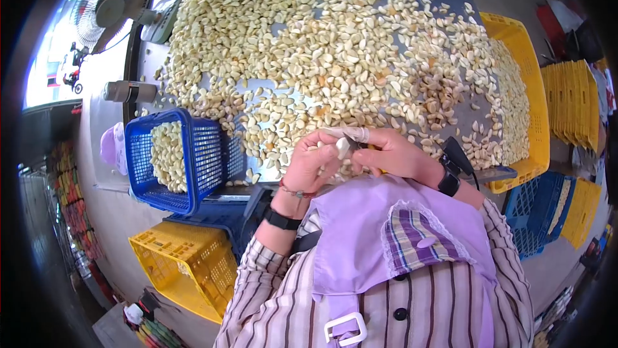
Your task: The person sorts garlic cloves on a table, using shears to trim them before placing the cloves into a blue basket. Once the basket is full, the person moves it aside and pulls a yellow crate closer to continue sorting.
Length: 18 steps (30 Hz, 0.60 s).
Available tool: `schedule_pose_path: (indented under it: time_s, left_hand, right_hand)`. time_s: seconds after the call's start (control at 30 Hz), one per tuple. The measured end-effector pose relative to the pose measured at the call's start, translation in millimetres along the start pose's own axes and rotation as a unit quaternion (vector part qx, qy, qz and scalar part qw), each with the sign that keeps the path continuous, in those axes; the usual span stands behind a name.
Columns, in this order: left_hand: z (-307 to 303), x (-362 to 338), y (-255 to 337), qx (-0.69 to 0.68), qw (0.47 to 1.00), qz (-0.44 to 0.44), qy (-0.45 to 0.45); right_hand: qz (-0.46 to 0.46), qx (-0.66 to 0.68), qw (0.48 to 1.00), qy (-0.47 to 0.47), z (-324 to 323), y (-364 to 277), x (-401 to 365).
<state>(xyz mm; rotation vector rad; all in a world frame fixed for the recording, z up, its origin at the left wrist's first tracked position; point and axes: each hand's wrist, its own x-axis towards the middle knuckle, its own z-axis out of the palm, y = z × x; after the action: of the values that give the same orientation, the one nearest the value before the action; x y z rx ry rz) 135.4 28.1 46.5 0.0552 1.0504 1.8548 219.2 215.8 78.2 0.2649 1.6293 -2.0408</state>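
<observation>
My left hand (pixel 317 158) is closed at the table's near edge, its thumb and fingertips pinching a pale peeled garlic clove (pixel 342 148). Against that clove lies the dark blade of a small knife (pixel 353 140). My right hand (pixel 398 154) is curled around the knife, whose handle is mostly hidden by the fingers. White wrapping covers a finger where the two hands meet. Just beyond both hands spreads a large heap of garlic cloves (pixel 322 58), some of them browned.
A blue basket (pixel 205 161) with cloves inside stands at the left. To the right, a yellow crate (pixel 538 103) holds more cloves. A fan (pixel 111 10) and a grey cylinder (pixel 129 92) are at the far left. Another yellow crate (pixel 187 264) sits below the table's left side.
</observation>
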Motion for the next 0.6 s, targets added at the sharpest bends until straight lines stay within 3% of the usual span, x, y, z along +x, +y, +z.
schedule_pose_path:
  time_s: [0.07, 0.13, 0.2, 0.27, 0.3, 0.37, 0.4, 0.47, 0.5, 0.53, 0.57, 0.6]
  left_hand:
    - [15.4, 3.4, 3.0, -0.121, 0.989, 0.026, -0.08]
    - [-1.2, 4.8, -1.1, -0.092, 0.99, 0.032, -0.104]
    - [-26.5, 1.4, -4.8, -0.311, 0.947, -0.034, -0.077]
    - [-23.8, -13.1, 33.6, -0.38, 0.919, 0.045, -0.095]
    - [-52.0, -22.3, 43.6, -0.304, 0.939, 0.164, 0.0]
    - [-77.2, -50.8, 94.7, -0.269, 0.92, 0.286, 0.007]
    - [-83.0, -66.8, 119.7, -0.227, 0.922, 0.311, -0.033]
    - [-119.2, -104.9, 166.6, -0.027, 0.93, 0.355, 0.092]
    - [-130.8, -112.4, 179.7, 0.077, 0.888, 0.373, 0.257]
    - [-140.4, -115.7, 191.1, 0.177, 0.812, 0.375, 0.412]
    - [-155.0, -117.7, 195.8, 0.365, 0.723, 0.316, 0.493]
    - [-151.8, -114.4, 195.1, 0.365, 0.724, 0.316, 0.492]
  right_hand:
    - [-0.037, 0.022, 0.999, -0.022, -2.1, 5.2, 2.4]
    - [-0.027, 0.034, 0.999, -0.025, -0.8, -1.2, -1.8]
    - [-0.066, 0.052, 0.996, 0.018, 0.1, -5.7, -4.8]
    - [-0.083, 0.06, 0.993, 0.051, 0.9, -8.8, -3.5]
    - [-0.094, 0.084, 0.986, 0.107, -6.9, 4.2, -0.6]
    - [-0.095, 0.126, 0.968, 0.196, -15.2, 10.4, 1.3]
    - [-0.092, 0.125, 0.968, 0.195, -21.7, 17.7, 3.6]
    - [-0.1, 0.101, 0.968, 0.208, -35.8, 39.0, 11.5]
    - [-0.091, 0.088, 0.968, 0.218, -35.3, 37.9, 13.0]
    - [-0.09, 0.089, 0.969, 0.214, -33.3, 36.7, 15.2]
    - [-0.08, 0.087, 0.967, 0.228, -30.9, 35.2, 17.1]
    - [-0.07, 0.084, 0.964, 0.243, -29.1, 34.0, 18.5]
